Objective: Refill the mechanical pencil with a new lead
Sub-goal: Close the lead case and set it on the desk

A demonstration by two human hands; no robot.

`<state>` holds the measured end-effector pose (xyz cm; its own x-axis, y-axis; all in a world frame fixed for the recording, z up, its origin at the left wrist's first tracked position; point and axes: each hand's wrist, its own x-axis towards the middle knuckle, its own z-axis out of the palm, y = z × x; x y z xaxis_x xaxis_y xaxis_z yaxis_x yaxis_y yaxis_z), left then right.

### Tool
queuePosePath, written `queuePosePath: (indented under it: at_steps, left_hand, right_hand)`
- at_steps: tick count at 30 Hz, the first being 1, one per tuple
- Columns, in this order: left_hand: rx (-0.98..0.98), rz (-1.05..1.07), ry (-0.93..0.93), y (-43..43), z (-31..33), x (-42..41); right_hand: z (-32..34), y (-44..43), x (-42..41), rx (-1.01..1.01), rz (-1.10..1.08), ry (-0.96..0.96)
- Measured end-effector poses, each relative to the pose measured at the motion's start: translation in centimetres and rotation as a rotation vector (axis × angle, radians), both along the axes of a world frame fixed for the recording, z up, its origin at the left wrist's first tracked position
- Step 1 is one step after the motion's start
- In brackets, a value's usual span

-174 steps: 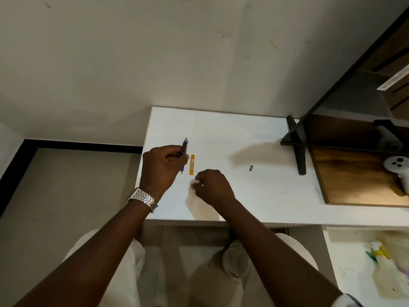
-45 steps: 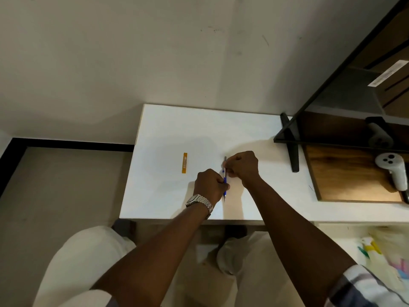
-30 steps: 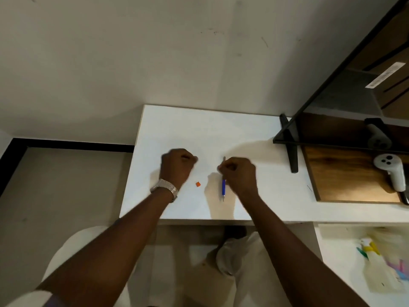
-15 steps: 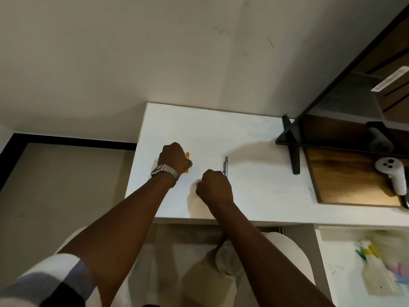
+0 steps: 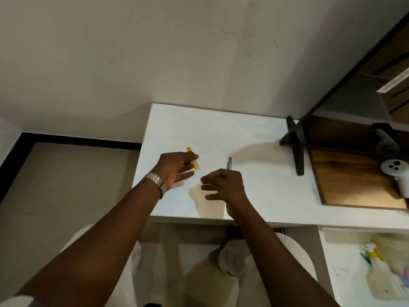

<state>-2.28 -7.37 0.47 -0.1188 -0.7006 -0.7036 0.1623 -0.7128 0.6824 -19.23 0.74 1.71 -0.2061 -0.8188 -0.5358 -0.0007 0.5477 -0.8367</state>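
Note:
My left hand (image 5: 174, 168), with a metal watch on the wrist, holds the thin yellow lead case (image 5: 193, 157) between thumb and forefinger, lifted a little above the white table (image 5: 254, 196). Its other fingers are spread. My right hand (image 5: 223, 185) hovers just to the right of it, fingers loosely curled and apart, holding nothing that I can see. The mechanical pencil (image 5: 229, 163) lies on the table behind my right hand; only its grey upper end shows, the rest is hidden by the hand.
A black-framed shelf unit (image 5: 296, 149) with a wooden board (image 5: 354, 180) stands at the right, with a white controller (image 5: 398, 173) on it. A spray bottle (image 5: 380, 275) lies on the lower surface at the bottom right. The table's left edge drops to the floor.
My left hand has picked the yellow lead case up off the table. My right hand has let go of the pencil, opened its fingers and moved toward the case.

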Motion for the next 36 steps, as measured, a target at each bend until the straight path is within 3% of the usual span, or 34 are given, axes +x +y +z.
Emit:
queuePosePath:
  at_steps: [3,8,36]
  left_hand:
    - [0.010,-0.027,0.119,0.8,0.5,0.5]
    - [-0.028,-0.022,0.178,1.8,1.2,0.6]
    - [-0.172,0.078,0.094,6.8,2.7,-0.1]
  right_hand:
    - [1.5,1.1,-0.1,-0.075,-0.068,-0.152]
    - [2.5,1.5,0.7,-0.113,-0.128,-0.169]
    - [2.0,4.6,2.7,-0.172,-0.157,-0.131]
